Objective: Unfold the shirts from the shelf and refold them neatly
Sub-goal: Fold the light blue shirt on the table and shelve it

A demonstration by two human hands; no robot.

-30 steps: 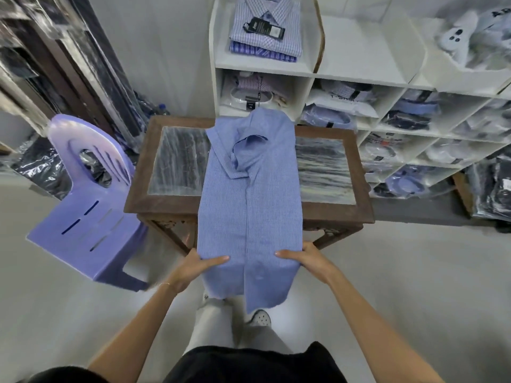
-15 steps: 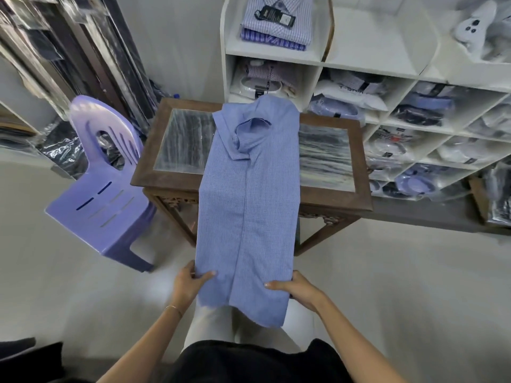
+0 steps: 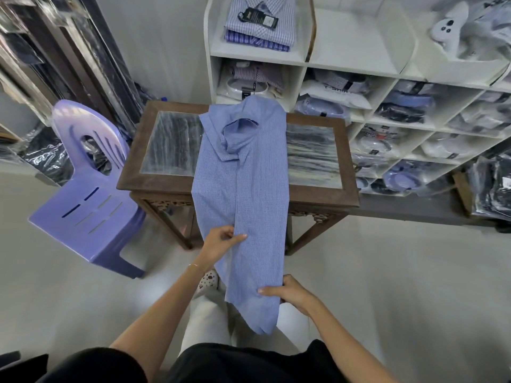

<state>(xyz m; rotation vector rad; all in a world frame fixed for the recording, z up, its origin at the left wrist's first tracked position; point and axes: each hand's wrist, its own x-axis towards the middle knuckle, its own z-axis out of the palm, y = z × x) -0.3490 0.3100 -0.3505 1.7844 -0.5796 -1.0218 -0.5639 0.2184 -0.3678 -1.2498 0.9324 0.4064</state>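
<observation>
A light blue checked shirt (image 3: pixel 243 183) lies lengthwise over the wooden glass-topped table (image 3: pixel 166 186), collar at the far end, sides folded in to a narrow strip. Its lower half hangs off the near edge toward me. My left hand (image 3: pixel 221 241) pinches the shirt's left edge just below the table edge. Lower down, my right hand (image 3: pixel 290 293) grips the right edge near the hem, thumb on top. The hem tail droops below my right hand.
A white shelf unit (image 3: pixel 304 59) behind the table holds folded striped shirts (image 3: pixel 260 23) and several bagged shirts. A purple plastic chair (image 3: pixel 88 194) stands left of the table. Bagged dark clothes (image 3: pixel 495 186) sit at the far right. Pale floor surrounds me.
My left hand has moved up the shirt's left edge toward the table. My right hand stays low near the hem. The view has shifted slightly.
</observation>
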